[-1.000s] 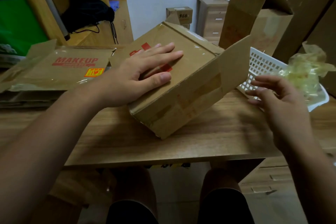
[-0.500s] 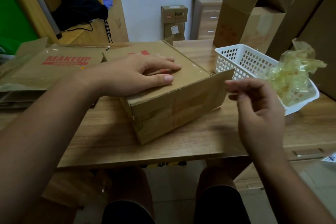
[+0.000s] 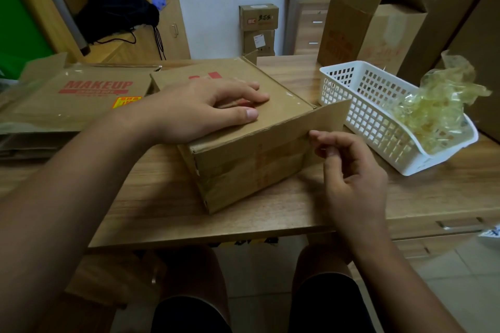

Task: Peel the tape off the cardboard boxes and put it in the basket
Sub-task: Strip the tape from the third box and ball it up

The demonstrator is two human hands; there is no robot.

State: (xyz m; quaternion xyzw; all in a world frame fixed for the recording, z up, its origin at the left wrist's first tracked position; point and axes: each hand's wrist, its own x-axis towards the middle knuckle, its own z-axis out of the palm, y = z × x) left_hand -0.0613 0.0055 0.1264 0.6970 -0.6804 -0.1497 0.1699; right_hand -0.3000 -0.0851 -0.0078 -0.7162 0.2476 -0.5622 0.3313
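My left hand (image 3: 205, 108): it lies flat on top of the cardboard box (image 3: 251, 167), fingers straight and close together, pressing down.
My right hand (image 3: 349, 167): it is at the right end of the box's front side with the fingers curled. The fingertips (image 3: 315, 134) sit right at the edge under the open flap (image 3: 330, 116). I cannot tell whether they pinch a tape end.
Cardboard box: on the counter (image 3: 162, 205) in front of me, one corner turned toward me.
Tape on the box (image 3: 259, 159): dull bands stuck across the front side.
Basket (image 3: 359, 116): white and slotted, on the counter to the right of the box, just beside the flap.
Peeled tape (image 3: 435, 113): a crumpled yellowish wad in the basket, heaped above its rim.
Flattened box (image 3: 81, 100): printed MAKEUP, lying on the counter to the left, beyond my left forearm.
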